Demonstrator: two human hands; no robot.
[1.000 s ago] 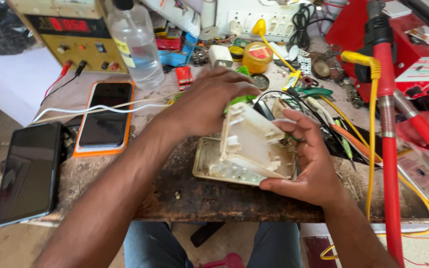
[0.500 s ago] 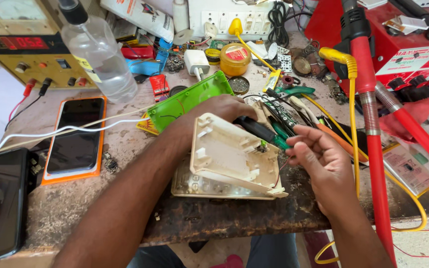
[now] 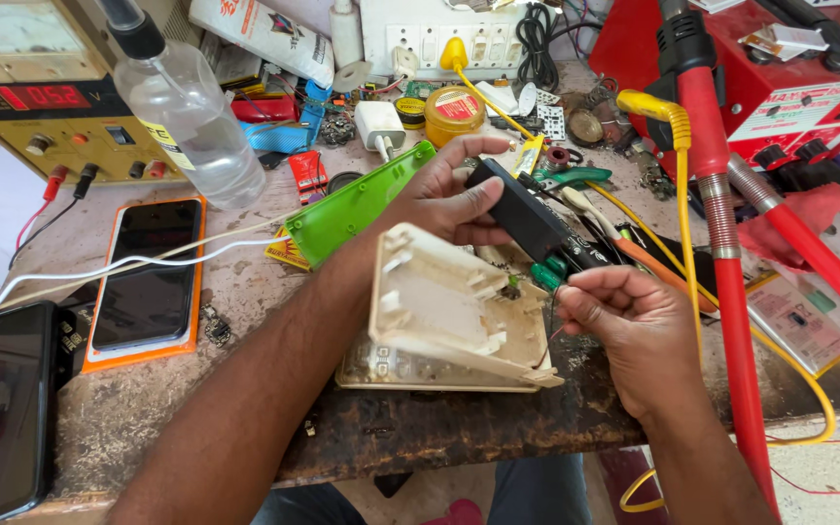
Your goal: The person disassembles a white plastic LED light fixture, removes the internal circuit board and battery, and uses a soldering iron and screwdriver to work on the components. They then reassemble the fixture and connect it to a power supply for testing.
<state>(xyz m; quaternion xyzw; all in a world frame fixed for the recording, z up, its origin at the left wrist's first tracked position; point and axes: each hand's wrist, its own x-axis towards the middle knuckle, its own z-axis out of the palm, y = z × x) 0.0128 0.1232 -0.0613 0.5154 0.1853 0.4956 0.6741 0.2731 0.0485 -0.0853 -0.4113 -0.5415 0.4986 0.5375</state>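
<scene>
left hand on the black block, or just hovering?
Touching. The head view shows the left hand with thumb and fingers wrapped around the black block, no gap visible.

red-lit display (image 3: 43,95) on the yellow power supply (image 3: 41,117) far left; dark phone screen (image 3: 151,272) in orange case below it.

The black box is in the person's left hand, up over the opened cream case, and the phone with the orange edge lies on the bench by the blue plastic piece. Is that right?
Not quite. In the head view the left hand does hold the black box above the opened cream case, and the phone with the orange edge lies on the bench, but the plastic piece beside it is green, not blue.
</scene>
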